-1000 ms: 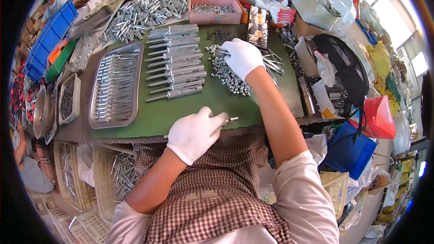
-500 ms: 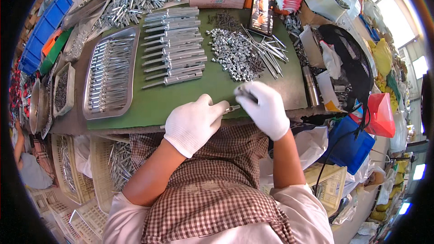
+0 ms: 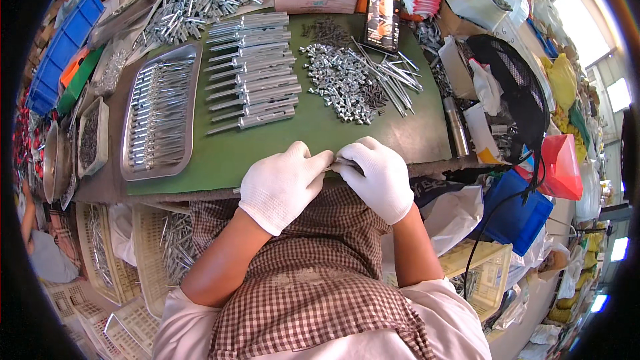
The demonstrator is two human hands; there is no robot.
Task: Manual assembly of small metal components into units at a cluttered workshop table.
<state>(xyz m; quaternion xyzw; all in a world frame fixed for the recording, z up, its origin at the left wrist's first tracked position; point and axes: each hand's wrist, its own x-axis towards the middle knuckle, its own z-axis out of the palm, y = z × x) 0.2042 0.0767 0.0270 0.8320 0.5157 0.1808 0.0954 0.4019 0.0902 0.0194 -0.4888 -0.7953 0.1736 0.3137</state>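
My left hand (image 3: 281, 187), in a white knit glove, is closed around a slim metal rod near the table's front edge. Most of the rod is hidden by the fingers; a thin end (image 3: 237, 191) shows beyond the glove. Against its right end, the fingertips of my gloved right hand (image 3: 379, 180) are pinched on a small dark metal piece (image 3: 352, 166), mostly covered. Farther up the green mat (image 3: 227, 163) lies a column of silver metal tubes with thin rods sticking out leftward (image 3: 267, 87). Beside them is a heap of small silver fittings (image 3: 337, 83).
A metal tray (image 3: 125, 153) of slim rods lies left. Loose long pins (image 3: 393, 83), small dark screws (image 3: 327, 30) and a dark phone-like slab (image 3: 383, 19) lie right. A pink box (image 3: 317, 3) and a pile of metal tubes (image 3: 207, 0) stand behind. A black mesh item (image 3: 513, 80) borders the right.
My right hand has moved down and left, bringing its dark piece to the rod's right end. My left hand stays nearly in place, still gripping the rod.
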